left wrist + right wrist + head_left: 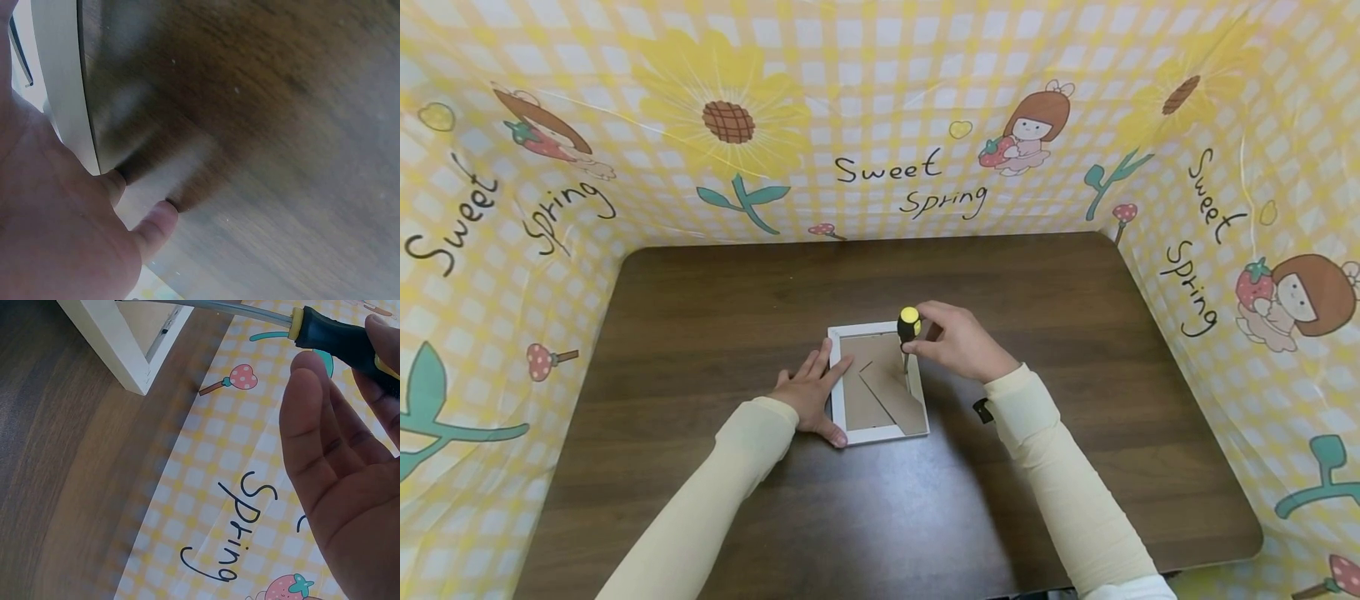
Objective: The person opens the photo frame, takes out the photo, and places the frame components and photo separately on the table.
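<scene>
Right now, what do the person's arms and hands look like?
The left sleeve and right sleeve are pale cream, reaching the wrists. The left hand and right hand wear no gloves. A small black piece shows beside the right sleeve.

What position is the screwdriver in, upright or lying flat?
Upright. In the head view, the right hand holds the screwdriver handle-up, its shaft pointing down at the picture frame.

there's the dark wood-grain surface [685, 292] across mid-frame, yellow-and-white checked cloth [865, 50] behind it and down both sides, a printed sunflower [728, 122] upper left, "sweet spring" lettering [887, 172] upper centre, a strawberry-hugging cartoon figure [1311, 296] far right!
</scene>
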### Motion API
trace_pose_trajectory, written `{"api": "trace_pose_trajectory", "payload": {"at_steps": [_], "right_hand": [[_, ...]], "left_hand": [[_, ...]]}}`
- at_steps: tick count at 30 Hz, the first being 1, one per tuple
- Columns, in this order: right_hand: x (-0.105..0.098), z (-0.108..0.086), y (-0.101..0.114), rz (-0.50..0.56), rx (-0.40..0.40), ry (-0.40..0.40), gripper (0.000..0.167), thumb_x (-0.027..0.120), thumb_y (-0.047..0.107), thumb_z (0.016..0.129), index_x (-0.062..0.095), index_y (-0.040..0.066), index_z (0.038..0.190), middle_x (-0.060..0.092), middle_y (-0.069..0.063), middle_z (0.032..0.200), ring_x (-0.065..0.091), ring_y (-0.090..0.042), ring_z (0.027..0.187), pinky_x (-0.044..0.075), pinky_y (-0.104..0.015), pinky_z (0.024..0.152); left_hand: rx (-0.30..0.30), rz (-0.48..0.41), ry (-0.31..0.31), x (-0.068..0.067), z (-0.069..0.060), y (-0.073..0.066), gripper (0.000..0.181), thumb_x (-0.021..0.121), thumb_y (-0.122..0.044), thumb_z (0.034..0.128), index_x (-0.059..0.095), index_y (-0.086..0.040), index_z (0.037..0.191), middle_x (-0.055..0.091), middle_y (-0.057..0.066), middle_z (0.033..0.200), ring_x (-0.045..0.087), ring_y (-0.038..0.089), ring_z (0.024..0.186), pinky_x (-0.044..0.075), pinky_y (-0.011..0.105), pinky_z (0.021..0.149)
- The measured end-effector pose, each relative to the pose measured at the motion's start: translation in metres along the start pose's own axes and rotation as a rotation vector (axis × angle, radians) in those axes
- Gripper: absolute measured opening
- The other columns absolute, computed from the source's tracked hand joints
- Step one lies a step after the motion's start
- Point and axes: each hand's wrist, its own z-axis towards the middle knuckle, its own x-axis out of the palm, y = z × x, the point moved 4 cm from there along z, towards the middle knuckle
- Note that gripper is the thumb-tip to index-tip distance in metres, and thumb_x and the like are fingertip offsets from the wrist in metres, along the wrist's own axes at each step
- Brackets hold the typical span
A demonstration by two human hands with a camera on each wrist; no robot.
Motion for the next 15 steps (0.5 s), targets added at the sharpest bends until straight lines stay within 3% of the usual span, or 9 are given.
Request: {"api": "trace_pose_trajectory", "payload": {"at_steps": [15], "right_hand": [[-0.0063, -0.0076, -0.0095, 0.060, 0.061, -0.011, 0.021, 0.079, 0.019, 0.089, 0.062, 0.017, 0.101, 0.063, 0.000, 0.086, 0.062, -0.020, 0.076, 0.051, -0.037, 0.069]], "left_hand": [[0.003, -0.014, 0.002, 0.0028, 0.0020, 0.0029, 0.142, 0.089, -0.067, 0.0560, 0.006, -0.026, 0.164, -0.022, 0.014, 0.165, -0.001, 0.035, 0.153, 0.017, 0.071, 0.108]]}}
